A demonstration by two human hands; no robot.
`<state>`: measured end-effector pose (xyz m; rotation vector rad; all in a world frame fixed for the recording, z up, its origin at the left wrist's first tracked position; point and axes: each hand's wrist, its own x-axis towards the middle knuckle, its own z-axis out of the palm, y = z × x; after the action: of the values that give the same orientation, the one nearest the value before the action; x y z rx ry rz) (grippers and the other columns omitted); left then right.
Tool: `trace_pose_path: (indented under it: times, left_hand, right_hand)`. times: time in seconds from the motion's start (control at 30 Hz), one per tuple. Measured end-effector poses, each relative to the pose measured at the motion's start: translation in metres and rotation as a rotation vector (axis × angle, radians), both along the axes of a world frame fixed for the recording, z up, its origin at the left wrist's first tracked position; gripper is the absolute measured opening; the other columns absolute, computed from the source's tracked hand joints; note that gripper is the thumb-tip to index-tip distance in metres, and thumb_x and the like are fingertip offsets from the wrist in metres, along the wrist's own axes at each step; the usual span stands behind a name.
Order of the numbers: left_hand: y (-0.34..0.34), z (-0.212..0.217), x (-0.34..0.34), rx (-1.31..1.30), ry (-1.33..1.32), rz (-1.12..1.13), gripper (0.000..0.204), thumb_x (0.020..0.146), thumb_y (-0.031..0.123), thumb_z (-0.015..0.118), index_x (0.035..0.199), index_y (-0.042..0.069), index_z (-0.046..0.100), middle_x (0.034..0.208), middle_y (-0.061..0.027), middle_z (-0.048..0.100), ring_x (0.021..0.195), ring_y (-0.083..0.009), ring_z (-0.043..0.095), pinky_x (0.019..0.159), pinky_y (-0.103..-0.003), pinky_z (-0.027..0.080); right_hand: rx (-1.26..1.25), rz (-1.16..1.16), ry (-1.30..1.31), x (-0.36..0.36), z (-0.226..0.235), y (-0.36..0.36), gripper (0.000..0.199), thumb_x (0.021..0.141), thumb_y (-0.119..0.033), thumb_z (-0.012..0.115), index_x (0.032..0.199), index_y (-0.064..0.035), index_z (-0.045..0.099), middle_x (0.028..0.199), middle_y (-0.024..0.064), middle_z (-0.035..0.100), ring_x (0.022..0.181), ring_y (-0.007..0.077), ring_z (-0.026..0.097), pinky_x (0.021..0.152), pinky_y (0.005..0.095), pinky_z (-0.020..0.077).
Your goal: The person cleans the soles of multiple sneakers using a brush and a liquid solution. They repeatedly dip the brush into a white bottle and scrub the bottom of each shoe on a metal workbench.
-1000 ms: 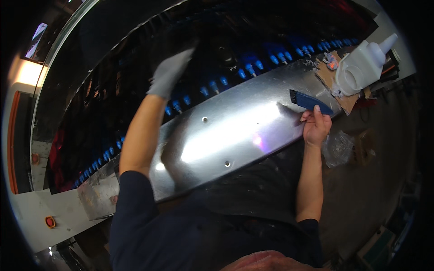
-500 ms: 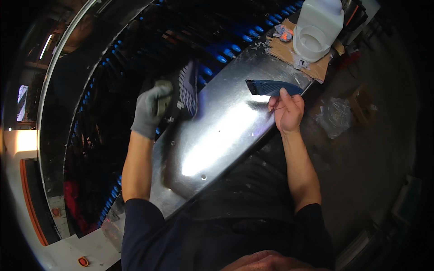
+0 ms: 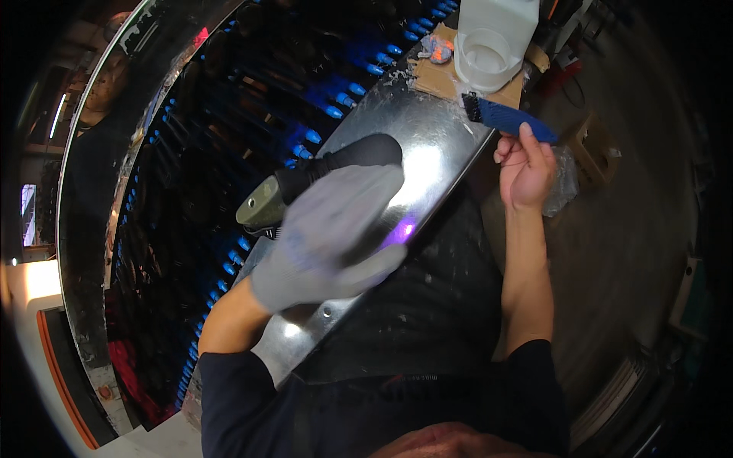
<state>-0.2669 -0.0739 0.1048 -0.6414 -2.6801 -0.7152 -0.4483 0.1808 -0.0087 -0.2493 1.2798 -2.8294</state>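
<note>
Blue brush (image 3: 508, 120), upper right of the frame, pinched by its handle in the bare right hand (image 3: 528, 172): thumb laid over it, other fingers curled below, dark bristles poking out past the fingertips toward the upper left. Around mid-frame, a blurry grey-gloved left hand (image 3: 328, 237), pretty wide open, thumb well apart from the rest. Black shoe-like piece (image 3: 355, 153) with an olive end just above those gloved fingers, partly hidden; honestly can't tell if touching. Shiny metal bench (image 3: 427, 164) underneath.
</note>
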Motion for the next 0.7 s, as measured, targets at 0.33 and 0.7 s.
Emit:
trace_pose_path:
  times: [0.33,0.7]
  left_hand:
    - [-0.021,-0.002,-0.079,-0.516,-0.592,0.424,0.112,0.061,0.053,0.086,0.151,0.000,0.043,0.112,-0.0228,0.069,0.104,-0.0337,0.071,0.094,-0.039,0.054]
    - [-0.027,-0.044,-0.031,0.636,0.243,0.010,0.100,0.063,0.035,0.095,0.145,-0.002,0.051,0.140,-0.0216,0.059,0.129,-0.0358,0.060,0.109,-0.048,0.047]
  right_hand:
    - [0.161,-0.085,-0.010,-0.014,0.002,0.021,0.018,0.100,-0.017,0.068,0.103,0.0012,0.068,0.083,0.0094,0.071,0.063,0.0137,0.063,0.056,0.0280,0.0523]
    - [0.935,-0.221,0.346,-0.121,0.074,0.013,0.024,0.095,-0.022,0.074,0.097,0.0016,0.072,0.076,0.0042,0.070,0.064,0.0087,0.063,0.061,0.0268,0.0515]
